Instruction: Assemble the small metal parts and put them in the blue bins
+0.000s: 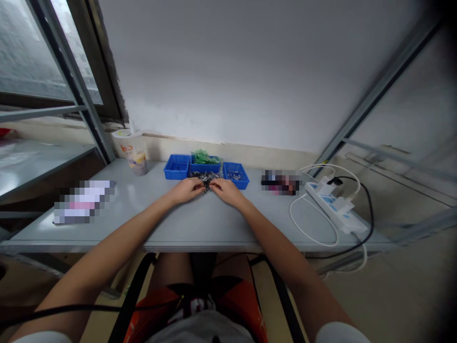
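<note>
My left hand (187, 189) and my right hand (225, 190) meet at a dark pile of small, thin metal pieces (204, 177) on the table. The fingertips of each hand are pinched together at the pile's near edge; what they hold is too small to make out. Behind the pile stands a blue bin (204, 168) with crumpled green plastic (201, 157) in it. To the left is another blue bin (172, 174), its floor mostly bare. A third blue bin (244, 184), just beyond my right hand, has small shiny metal pieces inside.
A lidded plastic cup (134, 155) stands at the back left, behind a blurred-out phone-like object (84, 202). On the right lie another blurred-out object (280, 183) and a white power strip (337, 209) with looping cables. Metal posts (378, 85) frame the grey table (200, 226).
</note>
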`<state>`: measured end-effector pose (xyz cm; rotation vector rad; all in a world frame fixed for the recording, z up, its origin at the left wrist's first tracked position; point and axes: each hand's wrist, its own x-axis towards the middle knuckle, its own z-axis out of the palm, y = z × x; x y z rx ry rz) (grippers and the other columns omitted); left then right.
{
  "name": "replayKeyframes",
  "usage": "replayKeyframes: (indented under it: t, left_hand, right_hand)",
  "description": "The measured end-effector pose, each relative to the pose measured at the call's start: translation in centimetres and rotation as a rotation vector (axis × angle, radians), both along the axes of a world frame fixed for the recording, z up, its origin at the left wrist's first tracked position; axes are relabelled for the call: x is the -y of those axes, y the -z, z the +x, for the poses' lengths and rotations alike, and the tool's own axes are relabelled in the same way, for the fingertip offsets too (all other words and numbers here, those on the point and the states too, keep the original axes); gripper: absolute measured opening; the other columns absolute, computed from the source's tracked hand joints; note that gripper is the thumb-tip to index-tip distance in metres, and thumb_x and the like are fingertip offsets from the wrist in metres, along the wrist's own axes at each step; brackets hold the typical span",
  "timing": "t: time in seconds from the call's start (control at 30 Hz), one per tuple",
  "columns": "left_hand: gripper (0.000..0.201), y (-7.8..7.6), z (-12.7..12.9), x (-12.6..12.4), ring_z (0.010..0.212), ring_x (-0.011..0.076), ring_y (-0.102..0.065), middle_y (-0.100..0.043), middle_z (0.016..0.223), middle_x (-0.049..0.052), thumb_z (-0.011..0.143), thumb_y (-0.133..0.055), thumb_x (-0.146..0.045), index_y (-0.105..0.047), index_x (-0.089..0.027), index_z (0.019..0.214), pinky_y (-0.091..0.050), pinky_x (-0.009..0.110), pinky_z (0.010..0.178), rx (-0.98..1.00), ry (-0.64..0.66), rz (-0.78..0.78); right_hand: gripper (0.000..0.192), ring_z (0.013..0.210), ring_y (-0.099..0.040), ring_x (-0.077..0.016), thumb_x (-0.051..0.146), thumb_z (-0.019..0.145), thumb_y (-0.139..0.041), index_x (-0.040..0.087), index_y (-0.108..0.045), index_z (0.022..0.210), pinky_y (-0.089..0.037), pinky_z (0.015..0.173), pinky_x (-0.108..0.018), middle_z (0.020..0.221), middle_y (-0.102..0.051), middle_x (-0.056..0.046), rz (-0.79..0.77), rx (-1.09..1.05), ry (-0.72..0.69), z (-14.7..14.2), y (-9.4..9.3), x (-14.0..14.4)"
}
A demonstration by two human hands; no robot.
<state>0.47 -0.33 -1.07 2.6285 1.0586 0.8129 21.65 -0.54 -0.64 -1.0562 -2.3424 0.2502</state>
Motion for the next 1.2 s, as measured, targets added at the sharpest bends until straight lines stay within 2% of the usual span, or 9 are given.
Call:
replayKeyframes:
  t: [0.4, 1.2]
  left_hand:
    - [0.022, 0.08, -0.18, -0.22, 0.073, 0.0155, -0.057, -0.065, 0.085, 0.004, 0.09, -0.05, -0.033, -0.065, -0.017, 0.092, -0.041, 0.026, 0.067, 0.042, -0.052, 0.02]
    - [0.017, 0.12, -0.19, -0.2, 0.076, 0.0152, -0.059, -0.064, 0.086, 0.003, 0.089, -0.053, -0.028, -0.066, -0.018, 0.095, -0.045, 0.026, 0.069, 0.096, 0.04, 0.064]
  right_hand:
    - [0.017, 0.077, -0.057, -0.0129, 0.021, 0.091, -0.05, 0.017, -0.066, 0.092, -0.038, 0.071, -0.023, 0.087, -0.067, -0.004, -0.047, -0.007, -0.008, 0.1, -0.25, 0.24]
    - [0.011, 0.073, -0.053, -0.0115, 0.018, 0.088, -0.054, 0.016, -0.065, 0.088, -0.034, 0.067, -0.021, 0.079, -0.064, -0.002, -0.048, 0.015, -0.041, -0.09, -0.15, 0.36]
